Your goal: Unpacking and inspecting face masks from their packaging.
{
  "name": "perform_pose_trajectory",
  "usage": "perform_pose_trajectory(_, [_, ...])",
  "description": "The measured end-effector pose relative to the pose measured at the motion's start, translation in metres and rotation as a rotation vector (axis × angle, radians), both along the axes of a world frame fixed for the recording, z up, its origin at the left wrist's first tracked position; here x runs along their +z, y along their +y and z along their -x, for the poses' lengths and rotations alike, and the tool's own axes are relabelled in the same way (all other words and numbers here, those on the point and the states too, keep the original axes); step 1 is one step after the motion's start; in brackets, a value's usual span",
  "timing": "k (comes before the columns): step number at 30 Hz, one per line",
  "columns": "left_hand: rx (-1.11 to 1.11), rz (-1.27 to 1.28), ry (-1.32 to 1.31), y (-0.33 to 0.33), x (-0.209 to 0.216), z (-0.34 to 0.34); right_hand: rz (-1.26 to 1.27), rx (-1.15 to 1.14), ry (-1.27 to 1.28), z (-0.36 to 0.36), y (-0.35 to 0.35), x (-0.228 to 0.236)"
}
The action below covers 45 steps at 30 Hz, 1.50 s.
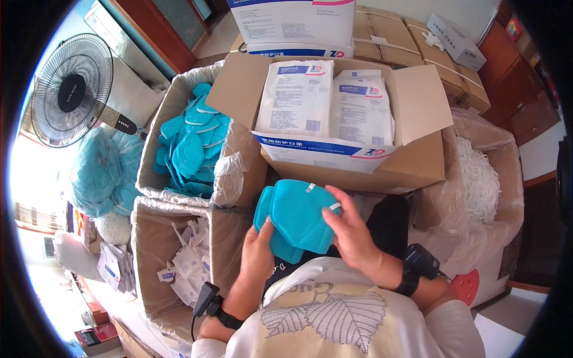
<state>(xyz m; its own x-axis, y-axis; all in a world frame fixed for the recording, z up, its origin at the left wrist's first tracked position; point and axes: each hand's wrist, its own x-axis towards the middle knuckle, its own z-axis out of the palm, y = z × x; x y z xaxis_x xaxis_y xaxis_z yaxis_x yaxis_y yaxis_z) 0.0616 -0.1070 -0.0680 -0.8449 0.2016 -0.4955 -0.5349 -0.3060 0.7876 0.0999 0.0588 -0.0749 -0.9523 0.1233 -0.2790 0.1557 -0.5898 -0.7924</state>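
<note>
Two teal folded face masks (301, 216) are held up in front of my chest, one overlapping the other. My left hand (258, 253) pinches their lower left edge, with its thumb on the front. Gripping the right side is my right hand (352, 230), its thumb on the face of the front mask and fingers at the edge. White tabs show on the front mask near the right hand. Just beyond the hands stands an open white-and-blue carton (325, 146) holding two white printed packs (296, 98) upright.
Left of the carton, a lined box (146, 173) holds many teal masks. Below it, another lined box (149, 238) contains white packets. At right, a lined box (507, 161) holds white straps. A fan (73, 92) stands far left. Stacked cartons (382, 36) stand behind.
</note>
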Motion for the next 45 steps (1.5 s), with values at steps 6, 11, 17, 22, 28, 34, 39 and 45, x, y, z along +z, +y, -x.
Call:
perform_pose_trajectory(6, [0.091,-0.016,-0.004,0.012,0.003,-0.008,-0.285,0.017,0.076,-0.001,-0.007,-0.009])
perform_pose_trajectory(11, [0.062,-0.043,0.183,0.014,-0.017,-0.019,-0.331,0.018,0.063,-0.001,-0.013,-0.017])
perform_pose_trajectory(17, [-0.093,0.167,0.312,0.010,-0.006,-0.012,-0.488,0.107,0.006,-0.003,-0.005,-0.022])
perform_pose_trajectory(22, [-0.429,0.448,0.341,-0.030,0.040,0.024,-1.119,0.351,0.080,0.012,0.048,0.025])
perform_pose_trajectory(28, [-0.975,0.602,0.791,-0.021,0.085,0.067,-1.061,0.467,0.636,0.041,0.030,0.059])
perform_pose_trajectory(34, [-0.928,0.554,0.714,-0.011,0.139,0.088,-0.795,0.718,0.494,0.060,0.031,0.090])
perform_pose_trajectory(39, [-0.516,-0.161,0.658,-0.003,0.117,0.095,-0.615,0.545,0.518,0.072,0.035,0.094])
perform_pose_trajectory(45, [-0.245,-0.275,0.624,0.015,0.079,0.069,-0.444,0.203,0.490,0.077,0.037,0.107])
